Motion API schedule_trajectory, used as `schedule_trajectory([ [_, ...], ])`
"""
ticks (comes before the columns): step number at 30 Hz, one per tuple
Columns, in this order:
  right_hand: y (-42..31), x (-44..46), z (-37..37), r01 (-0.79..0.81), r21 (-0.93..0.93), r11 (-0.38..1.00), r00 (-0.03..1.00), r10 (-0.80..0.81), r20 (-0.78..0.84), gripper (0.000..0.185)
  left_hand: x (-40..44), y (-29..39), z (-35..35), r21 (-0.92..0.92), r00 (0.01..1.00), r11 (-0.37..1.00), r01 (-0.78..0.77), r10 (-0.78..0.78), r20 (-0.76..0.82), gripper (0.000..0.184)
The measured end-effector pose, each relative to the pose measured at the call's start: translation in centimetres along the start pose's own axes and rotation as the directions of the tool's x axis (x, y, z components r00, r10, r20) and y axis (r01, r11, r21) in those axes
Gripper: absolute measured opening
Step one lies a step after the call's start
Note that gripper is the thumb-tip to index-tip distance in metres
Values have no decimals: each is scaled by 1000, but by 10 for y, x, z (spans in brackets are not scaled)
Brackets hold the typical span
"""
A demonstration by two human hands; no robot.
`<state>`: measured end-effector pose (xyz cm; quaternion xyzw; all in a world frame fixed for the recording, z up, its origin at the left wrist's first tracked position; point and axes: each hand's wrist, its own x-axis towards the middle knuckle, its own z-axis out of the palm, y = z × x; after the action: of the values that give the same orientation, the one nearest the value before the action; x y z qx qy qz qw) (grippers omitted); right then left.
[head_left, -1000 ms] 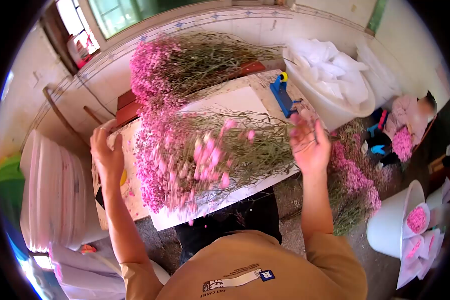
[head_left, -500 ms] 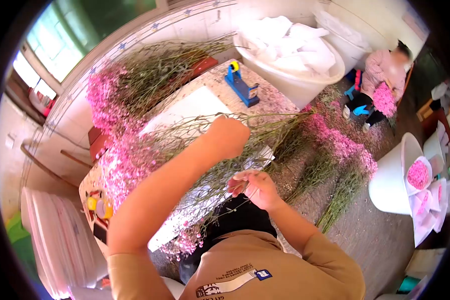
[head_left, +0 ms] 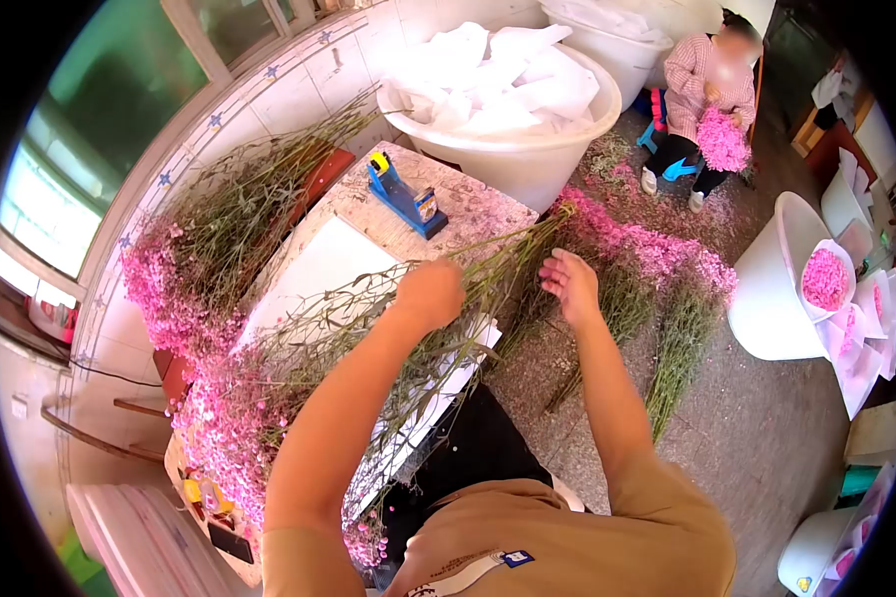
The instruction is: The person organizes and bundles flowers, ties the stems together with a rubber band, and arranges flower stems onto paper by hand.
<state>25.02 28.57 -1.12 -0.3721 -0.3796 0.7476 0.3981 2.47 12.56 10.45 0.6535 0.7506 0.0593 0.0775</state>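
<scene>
A large bunch of pink baby's breath (head_left: 229, 418) lies across the table, its small blossoms to the left and its green stems running up to the right. My left hand (head_left: 431, 295) is closed around the stems near their middle. Beyond it the stem ends (head_left: 528, 231) reach past the table's corner. My right hand (head_left: 570, 286) is apart from them, beside the stem ends, with its fingers spread and nothing visible in it. White paper sheets (head_left: 319, 264) lie under the bunch.
A blue tape dispenser (head_left: 406, 196) stands on the table (head_left: 478, 189). Another flower pile (head_left: 219, 219) lies by the wall. White tubs (head_left: 508, 149) stand behind; another tub (head_left: 777, 298) is at right. Bunches (head_left: 687, 338) cover the floor. A seated person (head_left: 712, 90) holds pink flowers.
My right hand has moved from near my waist out toward the stem ends, its fingers now spread. My left hand stays closed on the stems. The camera view has shifted.
</scene>
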Motion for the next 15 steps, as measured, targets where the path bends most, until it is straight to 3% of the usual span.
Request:
schedule_trajectory([
  [1,-4,15,0,-17,7,1000,998,17,-58,42,5,2,0,28,996,999,-31,29,81,21],
  [5,-10,77,0,-82,63,995,977,93,-190,54,12,24,-13,53,991,999,-1,-6,130,19],
  [6,-18,87,4,-84,66,994,976,95,-198,54,10,28,-19,-19,995,1000,-13,15,96,21],
  [8,-33,97,16,-59,224,973,966,112,-231,41,10,31,-19,-91,997,995,-29,35,67,23],
  [10,-37,105,19,-23,251,968,982,70,-177,33,11,32,-17,-328,994,945,6,31,108,23],
  [11,-39,109,22,12,279,960,993,22,-120,28,10,34,-15,-326,994,945,10,26,104,23],
  [15,-46,107,32,54,271,961,990,-16,-142,25,6,42,-7,-314,999,949,2,9,33,24],
])
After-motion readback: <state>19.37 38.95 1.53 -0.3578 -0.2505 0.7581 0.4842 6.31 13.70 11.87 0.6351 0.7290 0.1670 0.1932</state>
